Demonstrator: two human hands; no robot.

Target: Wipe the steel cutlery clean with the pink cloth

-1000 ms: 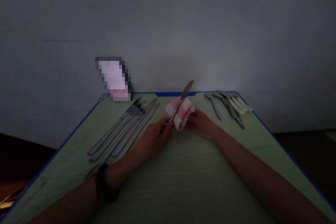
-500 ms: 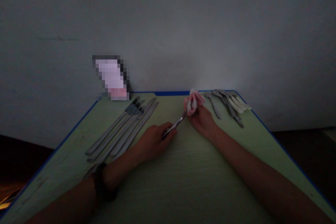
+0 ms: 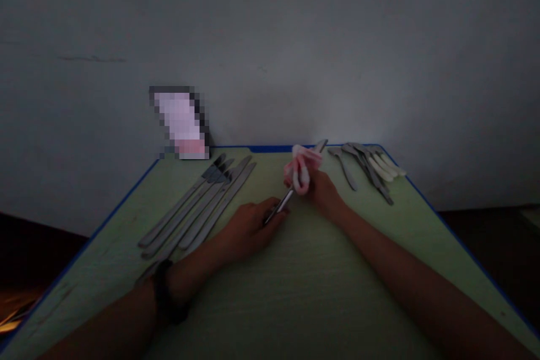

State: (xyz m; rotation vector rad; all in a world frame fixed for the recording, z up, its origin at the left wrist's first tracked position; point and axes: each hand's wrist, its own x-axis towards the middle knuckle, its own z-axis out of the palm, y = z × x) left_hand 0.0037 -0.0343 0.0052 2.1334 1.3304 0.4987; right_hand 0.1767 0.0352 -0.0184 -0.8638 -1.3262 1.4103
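Note:
My left hand [image 3: 257,225] is closed round the handle of a metal table knife [image 3: 283,200], which slants up and away to the right. Around the middle of the knife, my right hand [image 3: 323,188] grips a pink and white cloth [image 3: 300,169]. The blade tip pokes out beyond the cloth at the upper right. Left of my left hand, several table knives [image 3: 198,202] lie side by side on the green tabletop [image 3: 295,281]. To the right of my right hand lie a spoon [image 3: 343,169] and several more pieces of cutlery [image 3: 367,171], some with white handles.
A blurred-out upright device, like a phone [image 3: 179,124], leans against the grey wall [image 3: 270,56] at the table's back left. A blue edge [image 3: 278,149] runs round the table, whose back meets the wall.
The cloth in my right hand has slid down the knife toward my left hand, and the blade tip now shows beyond it. My left hand has barely moved.

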